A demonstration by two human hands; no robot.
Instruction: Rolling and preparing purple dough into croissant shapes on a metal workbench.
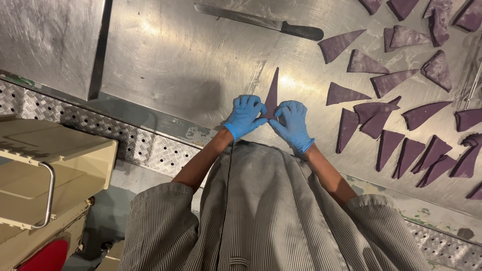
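Observation:
Both my hands wear blue gloves and meet at the near edge of a steel worktable [165, 55]. Between them lies a long, narrow purple dough triangle [273, 90], its tip pointing away from me. My left hand [244, 115] pinches the wide base of the triangle from the left. My right hand [292, 124] grips the same base from the right. The base itself is mostly hidden under my fingers.
Several cut purple dough triangles [391, 120] lie spread over the right side of the table. A long knife [261, 21] with a black handle rests at the far side. A beige cart [45, 165] with a metal handle stands at the left, over a perforated metal floor.

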